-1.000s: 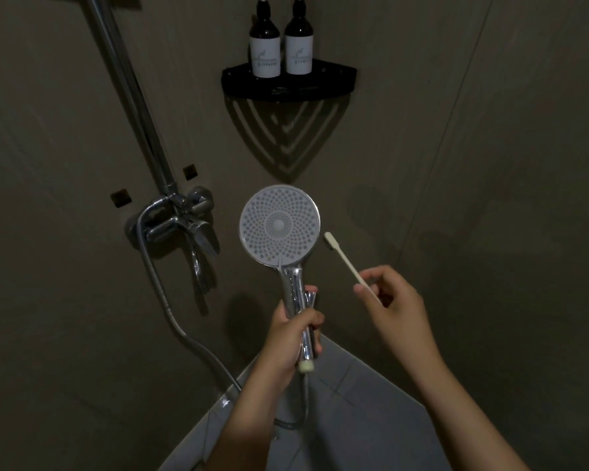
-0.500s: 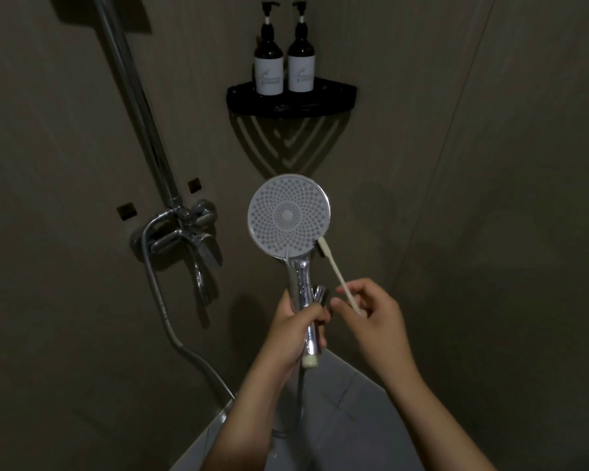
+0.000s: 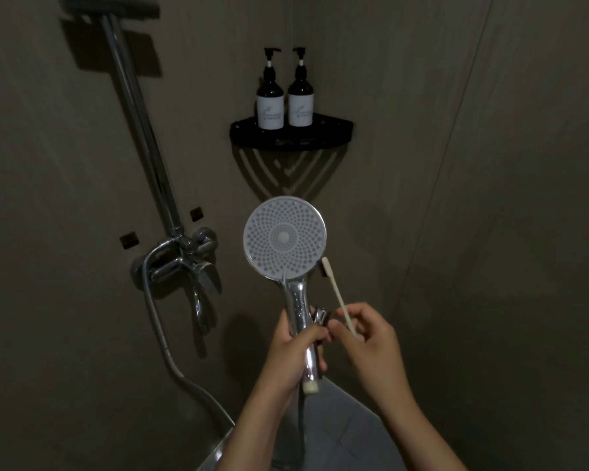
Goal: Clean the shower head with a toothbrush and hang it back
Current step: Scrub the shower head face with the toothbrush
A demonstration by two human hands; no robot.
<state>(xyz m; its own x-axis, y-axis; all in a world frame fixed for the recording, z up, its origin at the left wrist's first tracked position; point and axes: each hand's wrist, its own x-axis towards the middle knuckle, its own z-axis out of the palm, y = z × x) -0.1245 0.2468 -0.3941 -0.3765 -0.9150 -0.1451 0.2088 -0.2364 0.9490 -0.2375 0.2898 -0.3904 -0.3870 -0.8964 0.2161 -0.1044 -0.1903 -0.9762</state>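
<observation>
Round chrome shower head with a white dotted spray face [image 3: 284,237] is held upright, its handle gripped by the left hand [image 3: 293,355]. A slim cream toothbrush [image 3: 337,297] is pinched at its lower end by the fingers of the right hand [image 3: 371,341], its bristle end set just beside the face's lower right rim; contact cannot be told. Two dark pump bottles [image 3: 270,96] with white labels are stood side by side on a black corner shelf [image 3: 334,130] above.

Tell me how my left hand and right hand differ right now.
The left hand wraps its fingers round the handle of the shower head; the right hand only pinches the toothbrush. The left hand grips mid-handle; the right hand grips near the toothbrush's tail. Both hold their tool pointing upward.
</observation>
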